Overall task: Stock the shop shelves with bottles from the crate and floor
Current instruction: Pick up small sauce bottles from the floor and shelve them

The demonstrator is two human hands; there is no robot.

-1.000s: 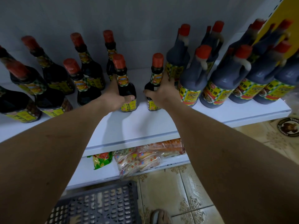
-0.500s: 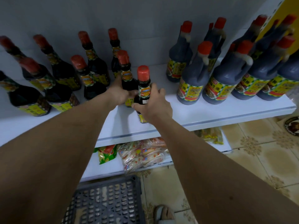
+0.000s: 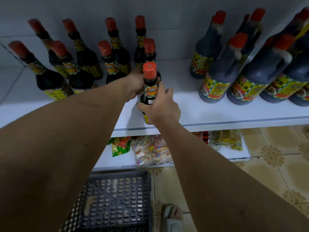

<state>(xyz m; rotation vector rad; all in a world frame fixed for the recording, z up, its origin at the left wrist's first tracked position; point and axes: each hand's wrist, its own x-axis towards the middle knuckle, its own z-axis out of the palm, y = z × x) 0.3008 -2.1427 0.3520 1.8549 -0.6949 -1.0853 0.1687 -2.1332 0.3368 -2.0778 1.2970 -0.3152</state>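
We read "180" on the red-capped dark bottle our right hand grips; left hand clasps the bottle behind.

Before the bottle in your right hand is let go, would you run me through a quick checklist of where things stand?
1. Right hand grips the front bottle: ok.
2. Left hand holds the bottle behind it: ok.
3. Front bottle upright: ok.
4. Front bottle's base fully seated on the shelf: cannot tell, hand covers it.
5. Base back from the shelf's front edge: not ok, it sits close.
6. Clear of the large jugs: ok.
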